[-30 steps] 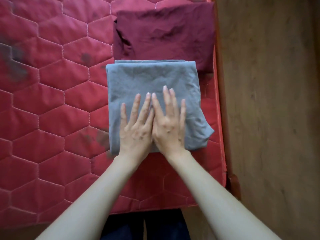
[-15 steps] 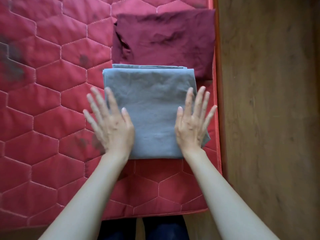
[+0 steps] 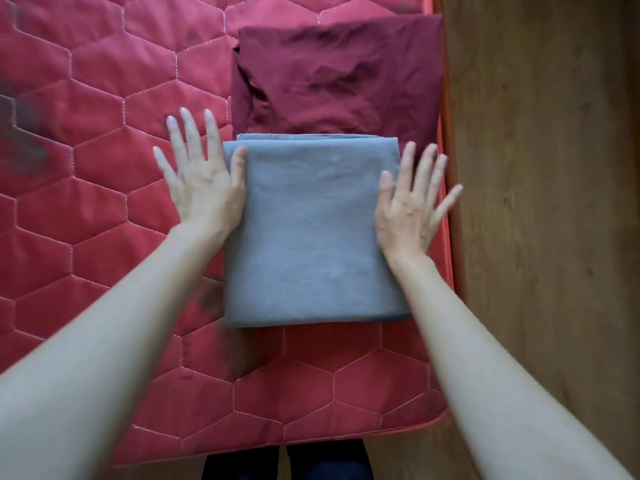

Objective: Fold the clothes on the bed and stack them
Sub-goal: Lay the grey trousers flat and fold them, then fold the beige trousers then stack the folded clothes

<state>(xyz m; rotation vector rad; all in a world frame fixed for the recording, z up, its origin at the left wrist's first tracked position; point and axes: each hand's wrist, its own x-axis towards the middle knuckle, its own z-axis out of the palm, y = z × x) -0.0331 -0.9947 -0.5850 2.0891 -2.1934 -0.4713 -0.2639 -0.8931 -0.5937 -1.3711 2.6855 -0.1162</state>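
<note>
At the bottom edge of the frame I am seeing dark trouser legs (image 3: 287, 462) standing against the foot of the red quilted mattress (image 3: 104, 237), and two bare forearms are reaching up from the lower corners. I am reading no brand, label or writing anywhere. I am counting two folded garments and two hands. The grey folded cloth (image 3: 311, 233) is lying flat in the centre of the frame, near the mattress's right edge. The left hand (image 3: 204, 181) is lying with fingers spread and straight at the cloth's left edge, its thumb touching the grey fabric and the rest over the mattress. The right hand (image 3: 412, 206) is spread the same way at the cloth's right edge, covering that side. Just beyond, in the upper centre, the maroon folded garment (image 3: 339, 77) is lying wrinkled, its near edge meeting the grey cloth's far edge. Wooden floor (image 3: 547, 202) is filling the right side of the frame.
</note>
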